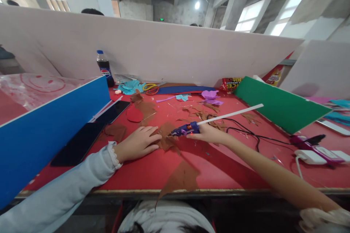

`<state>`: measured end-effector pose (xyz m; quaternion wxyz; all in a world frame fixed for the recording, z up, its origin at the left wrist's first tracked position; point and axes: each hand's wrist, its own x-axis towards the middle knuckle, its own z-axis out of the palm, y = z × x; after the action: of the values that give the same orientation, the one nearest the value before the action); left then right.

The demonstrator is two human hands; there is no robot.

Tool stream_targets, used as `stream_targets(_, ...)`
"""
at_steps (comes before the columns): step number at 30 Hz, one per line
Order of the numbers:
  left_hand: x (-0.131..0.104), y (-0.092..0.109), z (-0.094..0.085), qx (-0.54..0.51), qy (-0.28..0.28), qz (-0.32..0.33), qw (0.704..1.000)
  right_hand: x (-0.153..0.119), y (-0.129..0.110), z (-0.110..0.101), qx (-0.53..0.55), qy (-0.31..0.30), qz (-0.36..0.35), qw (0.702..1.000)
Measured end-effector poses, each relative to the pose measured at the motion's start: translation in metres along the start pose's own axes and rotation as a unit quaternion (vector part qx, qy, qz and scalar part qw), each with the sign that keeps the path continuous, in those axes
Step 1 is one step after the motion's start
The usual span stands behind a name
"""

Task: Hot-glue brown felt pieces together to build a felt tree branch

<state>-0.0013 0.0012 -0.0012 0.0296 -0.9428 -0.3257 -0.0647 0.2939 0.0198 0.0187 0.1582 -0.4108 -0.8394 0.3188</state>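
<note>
My right hand (206,133) is wrapped round a blue hot glue gun (186,129). A long white glue stick (232,114) juts out of its back, up to the right. The nozzle points left, down at a piece of brown paper (166,142) on the red table, apparently touching it. My left hand (140,142) lies flat with its fingers stretched out, the fingertips at the paper's left edge. Nearer the table's front edge rests another brown paper piece (182,178), its corner hanging over.
Blue (54,120) and green (279,105) boards stand at the sides. Left are a tablet (79,143), a phone (115,112) and a cola bottle (105,69). Scissors (151,89) and paper scraps (210,96) lie behind. A black cord (246,131) runs near a power strip (319,151).
</note>
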Motion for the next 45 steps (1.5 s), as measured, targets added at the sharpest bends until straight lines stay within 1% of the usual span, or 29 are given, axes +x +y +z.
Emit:
stream_targets(4,0.000,0.000,0.000,-0.004,0.004,0.001,1.000,-0.001,0.001,-0.001,-0.012,0.004,0.006,1.000)
stream_targets(11,0.000,0.000,0.000,-0.003,-0.003,-0.003,1.000,-0.003,0.002,-0.004,-0.038,0.010,-0.008,0.999)
stream_targets(18,0.000,-0.001,0.001,-0.008,0.010,0.006,1.000,-0.008,0.005,-0.008,-0.056,-0.004,0.021,0.998)
stream_targets(24,0.000,-0.001,0.001,-0.015,0.005,-0.003,1.000,-0.011,0.006,-0.008,-0.036,-0.013,0.025,0.999)
stream_targets(30,0.000,-0.001,0.001,-0.019,0.004,-0.004,1.000,-0.014,0.004,-0.010,-0.044,-0.016,0.032,0.998)
stream_targets(36,0.000,0.000,-0.001,-0.018,0.001,-0.001,1.000,-0.015,0.003,-0.012,-0.039,-0.026,0.018,0.999)
stream_targets(45,0.000,0.000,-0.001,-0.007,0.000,0.000,1.000,-0.017,0.004,-0.015,-0.016,-0.030,0.033,0.999)
